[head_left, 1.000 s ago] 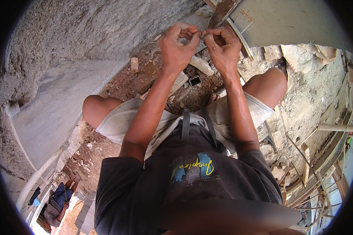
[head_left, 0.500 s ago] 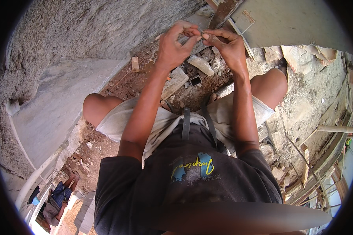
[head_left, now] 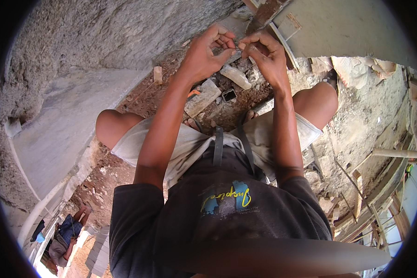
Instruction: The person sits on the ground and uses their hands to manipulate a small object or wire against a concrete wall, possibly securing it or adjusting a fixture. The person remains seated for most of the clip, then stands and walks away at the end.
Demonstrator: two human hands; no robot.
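Rough grey wall (head_left: 102, 41), upper left | left hand (head_left: 208, 52), upper centre, half-curled; right hand (head_left: 268, 54) just beside, fingertips nearly closed | can't tell from here what they pinch | pale block (head_left: 235, 77) below them, upper centre

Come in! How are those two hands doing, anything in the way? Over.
Left hand and right hand out front, nearly meeting. Anything pinched there: too small to make out. Pale chunk on the ground below, apparently not blocking them.
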